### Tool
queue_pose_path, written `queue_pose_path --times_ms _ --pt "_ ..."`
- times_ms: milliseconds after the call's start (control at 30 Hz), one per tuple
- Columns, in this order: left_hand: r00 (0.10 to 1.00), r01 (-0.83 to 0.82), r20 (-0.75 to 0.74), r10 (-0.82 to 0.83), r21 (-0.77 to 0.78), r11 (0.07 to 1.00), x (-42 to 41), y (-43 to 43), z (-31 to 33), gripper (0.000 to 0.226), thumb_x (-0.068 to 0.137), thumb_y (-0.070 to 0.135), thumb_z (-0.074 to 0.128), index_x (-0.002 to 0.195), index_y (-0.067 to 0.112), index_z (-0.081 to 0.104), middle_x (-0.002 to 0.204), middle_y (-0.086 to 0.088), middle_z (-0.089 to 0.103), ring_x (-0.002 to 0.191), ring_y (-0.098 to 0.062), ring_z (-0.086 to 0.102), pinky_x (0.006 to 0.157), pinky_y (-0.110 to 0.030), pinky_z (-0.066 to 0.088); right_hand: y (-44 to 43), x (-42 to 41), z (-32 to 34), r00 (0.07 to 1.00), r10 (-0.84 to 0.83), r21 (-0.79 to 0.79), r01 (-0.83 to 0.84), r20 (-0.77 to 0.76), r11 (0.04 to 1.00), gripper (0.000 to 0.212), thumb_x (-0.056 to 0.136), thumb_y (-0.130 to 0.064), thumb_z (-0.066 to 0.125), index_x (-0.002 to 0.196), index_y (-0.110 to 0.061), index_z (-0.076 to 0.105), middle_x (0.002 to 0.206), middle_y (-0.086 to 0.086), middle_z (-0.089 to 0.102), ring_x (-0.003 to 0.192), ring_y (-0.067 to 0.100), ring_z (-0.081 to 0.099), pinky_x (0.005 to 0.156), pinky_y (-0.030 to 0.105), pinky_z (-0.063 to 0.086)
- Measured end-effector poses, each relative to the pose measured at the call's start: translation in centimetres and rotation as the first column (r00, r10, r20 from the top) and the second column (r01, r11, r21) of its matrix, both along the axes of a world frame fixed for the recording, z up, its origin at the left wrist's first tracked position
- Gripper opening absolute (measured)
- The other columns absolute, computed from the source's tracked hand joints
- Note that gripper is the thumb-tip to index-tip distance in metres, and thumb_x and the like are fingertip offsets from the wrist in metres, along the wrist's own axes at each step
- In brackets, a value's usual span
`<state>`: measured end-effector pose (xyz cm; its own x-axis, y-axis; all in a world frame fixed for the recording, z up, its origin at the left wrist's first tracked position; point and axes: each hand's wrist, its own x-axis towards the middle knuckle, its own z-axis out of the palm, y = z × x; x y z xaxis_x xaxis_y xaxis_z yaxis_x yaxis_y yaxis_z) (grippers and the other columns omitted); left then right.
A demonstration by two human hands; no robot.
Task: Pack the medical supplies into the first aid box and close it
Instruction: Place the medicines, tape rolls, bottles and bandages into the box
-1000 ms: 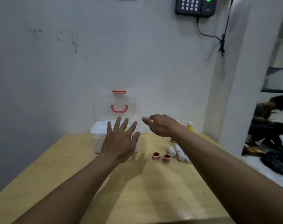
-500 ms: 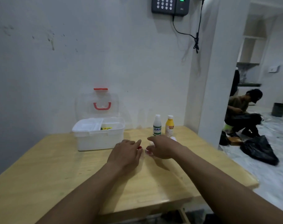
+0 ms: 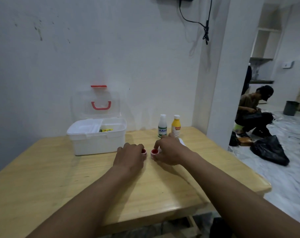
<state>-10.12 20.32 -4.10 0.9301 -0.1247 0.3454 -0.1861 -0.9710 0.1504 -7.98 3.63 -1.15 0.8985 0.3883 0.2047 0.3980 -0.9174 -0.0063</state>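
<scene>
Left hand [image 3: 130,156]: fingers curled around left tape roll [image 3: 143,151] on wooden surface [image 3: 43,177]. Right hand [image 3: 169,152]: fingers pinching right tape roll [image 3: 154,152], rolls just beside each other. First aid box [image 3: 97,136]: lid raised, rear left of hands. White bottle [image 3: 162,125], yellow bottle [image 3: 176,126]: upright behind right hand.

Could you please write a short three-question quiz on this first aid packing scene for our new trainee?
1. True or false: the first aid box has its lid closed.
2. What does each hand, the left hand and the right hand, grip?
A. a bottle
B. a small red-and-white roll
C. the box handle
3. Fill in: the yellow bottle stands upright beside the ____ bottle.

Key:
1. False; the lid stands open.
2. B; the left roll and the right roll.
3. white
</scene>
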Motion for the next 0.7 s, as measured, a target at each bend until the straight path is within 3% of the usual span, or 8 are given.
queue_pose_path --times_ms 200,367,600,700 --pt "0.999 0.037 0.039 -0.031 -0.158 0.987 0.1 0.8 2.1 0.032 0.095 0.036 0.053 0.121 0.02 0.063 0.116 -0.005 0.069 0.107 -0.027 0.06 0.086 -0.04 0.05 -0.1 0.4 1.8 0.994 0.029 0.303 0.003 -0.102 0.953 0.03 0.085 -0.041 0.064 0.1 -0.016 0.072 0.097 0.0 0.072 0.089 0.016 0.064 0.078 0.041 0.058" --pt "0.995 0.037 0.099 -0.009 -0.279 0.96 -0.4 2.6 5.1 0.027 0.094 0.037 0.056 0.113 0.02 0.065 0.107 -0.004 0.069 0.096 -0.024 0.062 0.08 -0.041 0.052 0.5 1.1 3.8 0.994 0.056 0.417 -0.012 -0.094 0.909 0.028 0.083 -0.04 0.067 0.099 -0.018 0.072 0.091 -0.005 0.073 0.085 0.012 0.067 0.075 0.033 0.056" --pt "0.989 0.007 0.142 0.043 -0.332 0.943 -0.2 6.7 8.6 0.033 0.092 0.036 0.062 0.121 0.02 0.066 0.114 -0.004 0.07 0.099 -0.023 0.064 0.085 -0.039 0.054 3.8 1.9 6.9 0.982 0.149 0.612 -0.049 -0.114 0.79 0.02 0.086 -0.037 0.068 0.098 -0.021 0.075 0.088 -0.006 0.074 0.076 0.008 0.065 0.061 0.025 0.049" --pt "0.988 -0.012 0.14 0.066 -0.356 0.934 0.2 8.9 9.8 0.035 0.092 0.036 0.062 0.122 0.02 0.064 0.114 -0.002 0.069 0.098 -0.021 0.064 0.083 -0.035 0.053 5.9 3.0 7.8 0.981 0.168 0.628 -0.071 -0.096 0.775 0.023 0.083 -0.038 0.07 0.098 -0.021 0.074 0.086 -0.008 0.075 0.087 0.011 0.068 0.074 0.031 0.055"
